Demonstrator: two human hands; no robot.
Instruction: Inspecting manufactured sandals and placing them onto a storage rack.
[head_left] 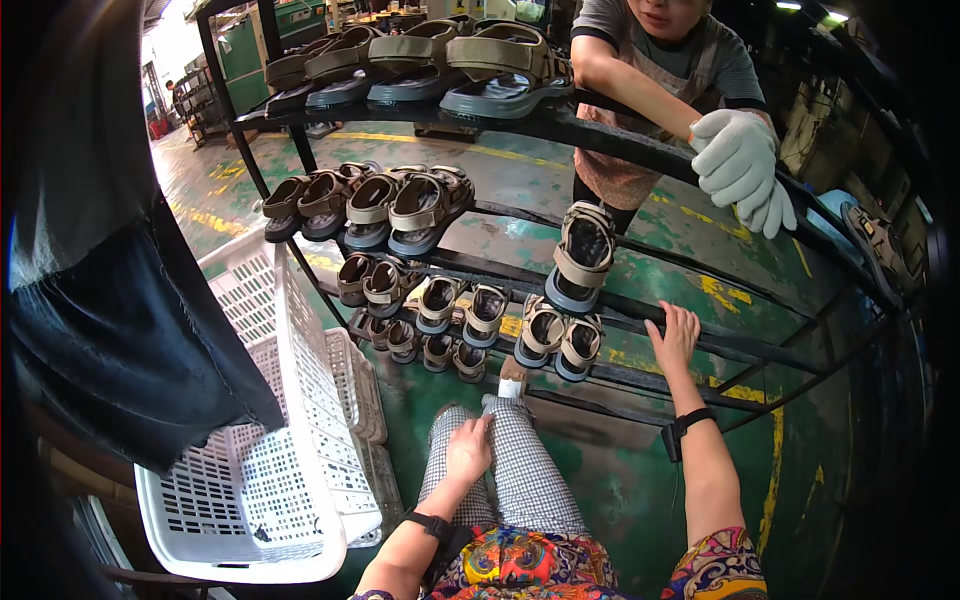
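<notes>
My left hand (pixel 469 448) rests flat on my knee, on checked trousers, and holds nothing. My right hand (pixel 676 336) reaches forward with fingers spread and touches a black bar of the metal rack (pixel 640 146), just right of a pair of tan sandals (pixel 561 342) with grey soles. A single sandal (pixel 583 256) of the same kind leans on the tier above. Both wrists wear black bands. Across the rack stands another person whose white-gloved hand (pixel 742 165) lies on the top rail.
Several rows of tan and grey sandals fill the rack's tiers at the left and top. A white slatted plastic crate (pixel 262 470) stands at my left. Dark cloth (pixel 110 300) hangs at far left. The floor (pixel 620 480) is green with yellow lines.
</notes>
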